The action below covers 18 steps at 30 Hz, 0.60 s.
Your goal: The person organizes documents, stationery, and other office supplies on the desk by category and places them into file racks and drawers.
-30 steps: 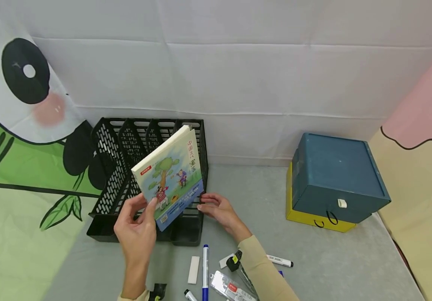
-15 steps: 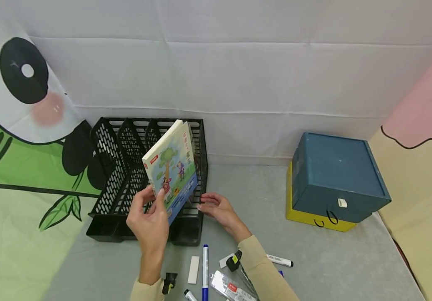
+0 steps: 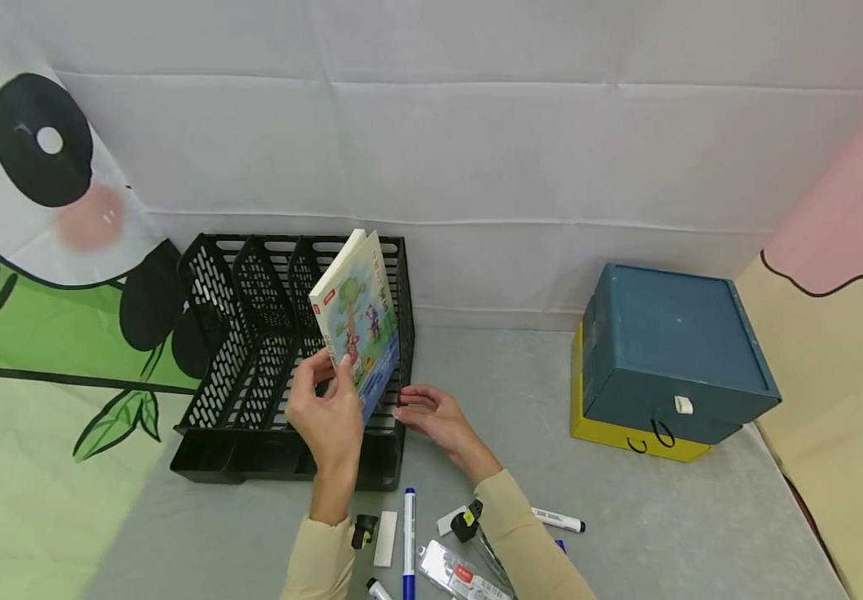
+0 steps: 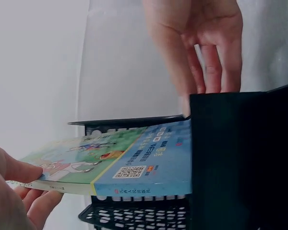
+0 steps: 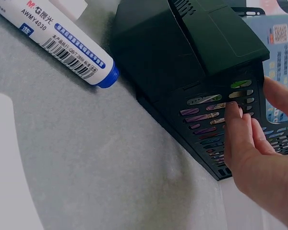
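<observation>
My left hand [image 3: 328, 404] pinches a children's book [image 3: 362, 321] by its spine edge, thumb on the illustrated cover. The book tilts, its lower end inside the rightmost compartment of a black desk organizer [image 3: 258, 333]. In the left wrist view, the book's blue band [image 4: 149, 163] reaches the organizer's front panel [image 4: 216, 158]. My right hand [image 3: 442, 421] holds the organizer's right side wall near the front. From the right wrist view, its fingers [image 5: 240, 129] lie on the slotted outer face, with the thumb [image 5: 281, 98] at the upper edge. Coloured patterns show through the slots.
In front lie a blue-capped marker [image 3: 409, 542], a white block [image 3: 386, 537], a clear package [image 3: 461, 573] and another marker [image 3: 560, 521]. To the right stands a blue drawer box [image 3: 686, 333] on a yellow one [image 3: 604, 433]. A white cloth [image 3: 491, 167] hangs behind.
My left hand has moved right and forward, bringing the book over the rightmost compartment and turning it steeper. The right hand has stayed at the side wall.
</observation>
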Each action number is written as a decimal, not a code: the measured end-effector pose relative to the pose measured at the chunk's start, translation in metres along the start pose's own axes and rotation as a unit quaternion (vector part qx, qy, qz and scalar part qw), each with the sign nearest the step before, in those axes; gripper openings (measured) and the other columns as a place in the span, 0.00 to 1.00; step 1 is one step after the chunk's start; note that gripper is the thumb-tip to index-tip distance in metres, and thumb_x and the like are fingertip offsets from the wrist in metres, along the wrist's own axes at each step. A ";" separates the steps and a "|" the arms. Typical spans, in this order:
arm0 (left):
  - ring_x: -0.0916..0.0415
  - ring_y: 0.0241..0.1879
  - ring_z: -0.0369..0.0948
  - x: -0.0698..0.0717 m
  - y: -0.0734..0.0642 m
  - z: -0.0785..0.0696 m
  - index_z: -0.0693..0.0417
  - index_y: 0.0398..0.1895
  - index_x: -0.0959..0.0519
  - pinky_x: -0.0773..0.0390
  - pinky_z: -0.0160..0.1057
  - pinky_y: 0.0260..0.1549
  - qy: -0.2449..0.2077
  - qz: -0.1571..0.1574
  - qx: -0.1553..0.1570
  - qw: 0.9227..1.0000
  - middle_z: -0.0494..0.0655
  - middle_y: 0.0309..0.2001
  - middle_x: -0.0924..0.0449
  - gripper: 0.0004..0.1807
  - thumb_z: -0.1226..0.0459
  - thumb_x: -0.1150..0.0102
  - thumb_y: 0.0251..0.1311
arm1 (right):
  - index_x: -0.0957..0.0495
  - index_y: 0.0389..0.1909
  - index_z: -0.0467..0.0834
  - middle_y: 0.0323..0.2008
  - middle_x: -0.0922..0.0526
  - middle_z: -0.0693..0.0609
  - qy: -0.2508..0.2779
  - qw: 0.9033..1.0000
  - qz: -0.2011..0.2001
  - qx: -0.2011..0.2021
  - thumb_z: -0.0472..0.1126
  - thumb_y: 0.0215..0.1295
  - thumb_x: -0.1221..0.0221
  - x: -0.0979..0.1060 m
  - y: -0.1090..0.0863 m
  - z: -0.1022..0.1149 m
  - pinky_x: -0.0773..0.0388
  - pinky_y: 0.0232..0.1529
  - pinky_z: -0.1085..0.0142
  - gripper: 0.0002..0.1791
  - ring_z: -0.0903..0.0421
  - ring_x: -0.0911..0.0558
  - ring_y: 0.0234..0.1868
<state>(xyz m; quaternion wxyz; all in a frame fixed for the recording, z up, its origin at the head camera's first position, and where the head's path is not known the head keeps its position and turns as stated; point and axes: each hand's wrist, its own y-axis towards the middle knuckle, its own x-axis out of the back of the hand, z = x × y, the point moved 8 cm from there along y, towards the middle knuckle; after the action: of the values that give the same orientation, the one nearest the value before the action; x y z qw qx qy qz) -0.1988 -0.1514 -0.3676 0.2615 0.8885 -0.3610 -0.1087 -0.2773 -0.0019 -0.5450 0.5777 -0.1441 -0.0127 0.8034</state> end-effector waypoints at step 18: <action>0.18 0.37 0.52 -0.033 -0.012 0.048 0.69 0.40 0.18 0.14 0.56 0.38 0.021 -0.015 0.014 1.000 0.61 0.37 0.17 0.07 0.74 0.31 0.62 | 0.25 0.62 0.33 0.57 0.19 0.40 -0.002 1.000 0.002 0.003 0.34 0.64 0.31 0.002 0.003 -0.003 0.17 0.52 0.59 0.26 0.56 0.16 0.51</action>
<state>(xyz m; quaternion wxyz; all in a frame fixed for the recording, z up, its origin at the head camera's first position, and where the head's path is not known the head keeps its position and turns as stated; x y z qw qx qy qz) -0.2339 -0.1397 -0.4145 0.2545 0.8995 -0.3439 -0.0889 -0.2797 -0.0014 -0.5489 0.5766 -0.1405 -0.0113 0.8048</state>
